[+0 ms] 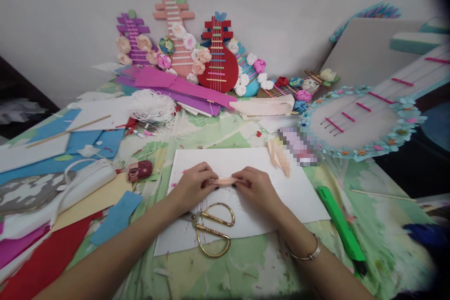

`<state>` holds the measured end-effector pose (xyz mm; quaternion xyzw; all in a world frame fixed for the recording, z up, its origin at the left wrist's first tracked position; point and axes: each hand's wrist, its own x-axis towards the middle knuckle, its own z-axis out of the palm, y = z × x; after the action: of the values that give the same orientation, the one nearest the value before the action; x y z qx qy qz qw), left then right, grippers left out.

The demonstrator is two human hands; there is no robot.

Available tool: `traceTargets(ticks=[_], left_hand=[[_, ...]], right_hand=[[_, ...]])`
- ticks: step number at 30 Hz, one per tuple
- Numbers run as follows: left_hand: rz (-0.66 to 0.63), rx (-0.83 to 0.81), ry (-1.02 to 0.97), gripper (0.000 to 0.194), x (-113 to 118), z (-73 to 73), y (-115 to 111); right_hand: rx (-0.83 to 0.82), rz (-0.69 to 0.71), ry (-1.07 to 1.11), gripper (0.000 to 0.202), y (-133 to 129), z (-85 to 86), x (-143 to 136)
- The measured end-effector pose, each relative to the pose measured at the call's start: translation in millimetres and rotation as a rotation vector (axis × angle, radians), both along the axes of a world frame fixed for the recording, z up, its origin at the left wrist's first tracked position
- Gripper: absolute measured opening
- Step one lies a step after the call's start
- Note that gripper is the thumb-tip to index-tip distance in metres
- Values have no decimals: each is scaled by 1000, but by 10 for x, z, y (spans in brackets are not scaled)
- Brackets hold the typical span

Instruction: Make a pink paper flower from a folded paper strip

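1. A plain pale wall (274, 0) closes the far side of the room.
2. Against it stands one table (253, 267) under a green patterned cloth, spotted and littered with scraps.
3. One big lute (355, 126), flower-edged, juts in from the right and blocks the view of the far right corner.
4. One white board (302, 197) lies at the near middle.
5. At least five small lutes (221, 68) line the far edge; they overlap, so the exact number is unclear.
6. Coloured sheets (56, 253) crowd the left side, too piled to count.
7. Two hands work above the board: the left hand (198, 183) and the right hand (256, 187) each pinch one end of the strip.
8. One green cutter (341, 222) lies right of the board.
9. One pair of scissors (213, 231) lies between the forearms, blades partly hidden by the left one.
10. One bundle of white yarn (153, 107) sits far left.
11. One loose peach piece (279, 159) lies at the board's far right.
12. One peach strip (225, 181) is stretched between the fingertips, over the board's middle.
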<state>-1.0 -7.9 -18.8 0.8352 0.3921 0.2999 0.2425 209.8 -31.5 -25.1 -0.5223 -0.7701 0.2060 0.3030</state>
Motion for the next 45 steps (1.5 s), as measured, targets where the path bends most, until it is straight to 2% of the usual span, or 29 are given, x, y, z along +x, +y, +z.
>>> traceTargets(ticks=[13,23,25,27,29,31,33,38,45], left_hand=[[-30,-31,23,8,19,51,-11],[-58,17,-11,15,49,-19,5],[-56,17,-32,15,52,-24,3],[-47,7,-53,15,54,-29,0],[-49,-1,-55,16,56,-36,-3],[-58,-1,-40,18,58,-41,-6],[-69,3,-28,20,60,-43,-10],[-76,8,-50,20,58,-43,-15],[-78,16,-40,20,41,-70,-4]], right_hand=[[-4,51,-6,15,1,32,72],[1,73,18,10,18,78,52],[85,-10,10,10,60,103,141],[239,-192,-44,9,119,116,295],[342,-436,-172,11,178,113,477],[332,-618,-311,14,219,98,625],[289,-726,-400,19,239,78,703],[211,-772,-483,19,253,37,705],[237,-753,-451,22,284,10,744]])
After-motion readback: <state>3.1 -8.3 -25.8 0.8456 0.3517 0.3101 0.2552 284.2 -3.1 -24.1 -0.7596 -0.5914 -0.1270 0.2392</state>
